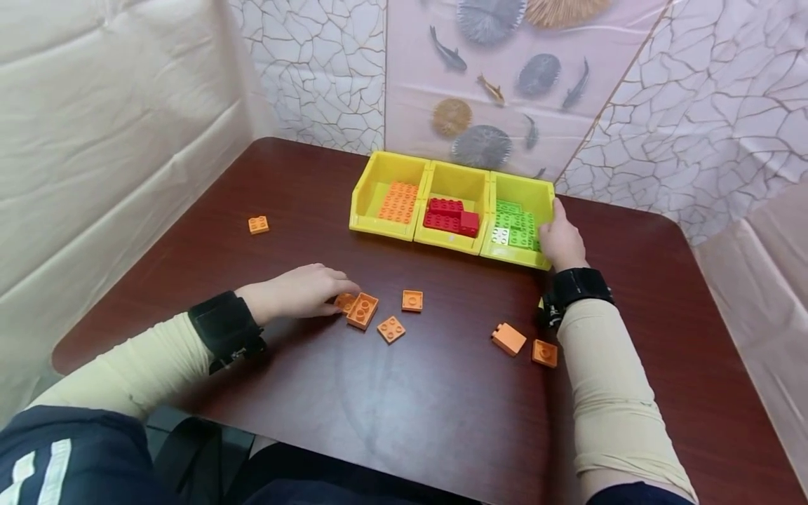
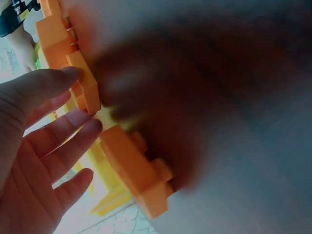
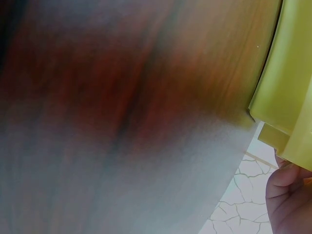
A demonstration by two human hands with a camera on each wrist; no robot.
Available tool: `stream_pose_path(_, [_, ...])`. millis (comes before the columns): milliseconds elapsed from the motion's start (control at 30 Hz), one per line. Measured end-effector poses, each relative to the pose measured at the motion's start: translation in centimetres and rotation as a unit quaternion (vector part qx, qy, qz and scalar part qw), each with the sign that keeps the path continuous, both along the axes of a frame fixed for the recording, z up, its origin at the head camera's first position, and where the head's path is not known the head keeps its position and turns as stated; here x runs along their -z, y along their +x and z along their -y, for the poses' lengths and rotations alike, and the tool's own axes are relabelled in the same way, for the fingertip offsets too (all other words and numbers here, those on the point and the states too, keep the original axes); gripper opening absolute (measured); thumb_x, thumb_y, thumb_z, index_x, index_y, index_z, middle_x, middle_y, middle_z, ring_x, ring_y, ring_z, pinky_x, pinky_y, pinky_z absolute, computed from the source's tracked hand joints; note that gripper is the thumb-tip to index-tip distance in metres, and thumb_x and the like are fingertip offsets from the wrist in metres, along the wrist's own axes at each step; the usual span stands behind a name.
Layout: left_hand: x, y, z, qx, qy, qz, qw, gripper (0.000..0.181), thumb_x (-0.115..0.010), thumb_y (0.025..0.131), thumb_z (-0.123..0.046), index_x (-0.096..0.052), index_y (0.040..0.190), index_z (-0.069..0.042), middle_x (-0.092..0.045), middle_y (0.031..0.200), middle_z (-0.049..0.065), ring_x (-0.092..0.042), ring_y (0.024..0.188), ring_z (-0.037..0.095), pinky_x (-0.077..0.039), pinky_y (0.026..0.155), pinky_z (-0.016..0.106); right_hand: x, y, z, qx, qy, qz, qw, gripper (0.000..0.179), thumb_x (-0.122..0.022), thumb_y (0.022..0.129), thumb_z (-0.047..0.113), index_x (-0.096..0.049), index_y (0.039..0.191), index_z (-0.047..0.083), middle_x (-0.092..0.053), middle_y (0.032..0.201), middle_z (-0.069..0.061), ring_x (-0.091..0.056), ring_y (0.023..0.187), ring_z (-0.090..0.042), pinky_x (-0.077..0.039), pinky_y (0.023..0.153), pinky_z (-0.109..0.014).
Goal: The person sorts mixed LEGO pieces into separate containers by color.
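Observation:
At the table's middle-left, my left hand has its thumb and fingertips at a small orange toy brick. The left wrist view shows this brick pinched between thumb and fingers. Touching or right beside it is a larger orange brick, studs up. My right hand grips the right side of the right-hand yellow bin; its curled fingers show at the bin's edge in the right wrist view. Green bricks and one white brick lie in that bin.
Left of it stand a yellow bin with red bricks and another with orange ones. Loose orange bricks lie on the brown table: two near mid-table, two by my right forearm, one far left.

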State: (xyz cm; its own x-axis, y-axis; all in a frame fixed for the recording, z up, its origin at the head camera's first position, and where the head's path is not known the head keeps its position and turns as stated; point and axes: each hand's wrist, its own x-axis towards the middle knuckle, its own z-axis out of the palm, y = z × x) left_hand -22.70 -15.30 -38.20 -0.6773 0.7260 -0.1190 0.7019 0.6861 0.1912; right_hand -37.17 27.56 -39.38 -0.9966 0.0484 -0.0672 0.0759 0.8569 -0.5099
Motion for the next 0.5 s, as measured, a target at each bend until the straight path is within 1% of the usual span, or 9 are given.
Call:
stream_pose_path(67, [-0.4,-0.4,0.1,0.005,0.008,-0.009,0.9999,0.037,-0.069,0.084,-0.021,-0.061,0.119,-0.011,-0.063,0.105,0.002,-0.055,0.089,0.016,-0.045,0.083,0.036,0.1,-0.2,0.0,0.004,0.003,0.001,1.0000,0.061,-0.026,0.098,0.019,0.006,0.150,0.021,-0.052,0.088,-0.026,-0.044,0.060,-0.032,-0.036,0.057,-0.039])
stream_pose_path(133, [-1.0,-1.2,0.3,0.003,0.022,-0.026,0.9994,0.038,-0.070,0.084,-0.022,-0.062,0.119,-0.010,-0.062,0.102,0.001,-0.054,0.084,0.015,-0.046,0.080,0.035,0.3,-0.4,0.0,0.006,0.005,-0.001,1.0000,0.061,-0.026,0.098,0.019,0.006,0.150,0.021,-0.053,0.088,-0.025,-0.045,0.061,-0.032,-0.036,0.058,-0.040])
stream_pose_path(233, [-2.4,-3.1,-0.2,-0.008,0.047,-0.068,0.9966,0.038,-0.070,0.084,-0.022,-0.061,0.118,-0.008,-0.062,0.100,0.003,-0.055,0.082,0.015,-0.048,0.076,0.034,0.3,-0.4,-0.1,0.009,0.007,-0.005,0.9999,0.061,-0.027,0.098,0.019,0.005,0.150,0.021,-0.053,0.090,-0.026,-0.046,0.063,-0.033,-0.036,0.058,-0.040])
stream_pose_path(300, [-3.3,-5.0,-1.0,-0.025,0.059,-0.089,0.9939,0.038,-0.070,0.084,-0.021,-0.060,0.118,-0.008,-0.061,0.099,0.004,-0.055,0.082,0.017,-0.049,0.075,0.034,0.2,-0.4,-0.1,0.010,0.006,-0.005,0.9999,0.061,-0.027,0.098,0.018,0.005,0.150,0.021,-0.053,0.092,-0.026,-0.046,0.064,-0.034,-0.036,0.059,-0.040])
stream_pose_path(367, [-4.0,-7.2,-2.2,-0.040,0.058,-0.104,0.9921,0.036,-0.068,0.084,-0.021,-0.060,0.116,-0.007,-0.060,0.100,0.005,-0.055,0.085,0.019,-0.048,0.076,0.035,0.2,-0.3,0.0,0.011,0.004,-0.004,0.9999,0.061,-0.027,0.098,0.019,0.005,0.150,0.021,-0.053,0.091,-0.026,-0.046,0.063,-0.034,-0.036,0.059,-0.040])
stream_pose_path(433, [-4.3,-9.7,-3.5,-0.059,0.049,-0.110,0.9910,0.033,-0.066,0.086,-0.021,-0.059,0.114,-0.007,-0.058,0.098,0.007,-0.053,0.085,0.022,-0.047,0.076,0.037,0.2,-0.3,0.0,0.013,0.004,-0.002,0.9999,0.061,-0.027,0.098,0.019,0.005,0.150,0.021,-0.053,0.090,-0.026,-0.045,0.063,-0.033,-0.035,0.059,-0.040])
stream_pose_path(500, [-4.2,-12.3,-4.6,-0.088,0.035,-0.106,0.9899,0.032,-0.065,0.087,-0.022,-0.058,0.114,-0.007,-0.056,0.099,0.007,-0.051,0.088,0.022,-0.045,0.079,0.037,0.5,-0.3,0.1,0.014,0.003,0.000,0.9999,0.061,-0.027,0.099,0.019,0.005,0.150,0.021,-0.054,0.090,-0.026,-0.045,0.062,-0.033,-0.036,0.059,-0.040])
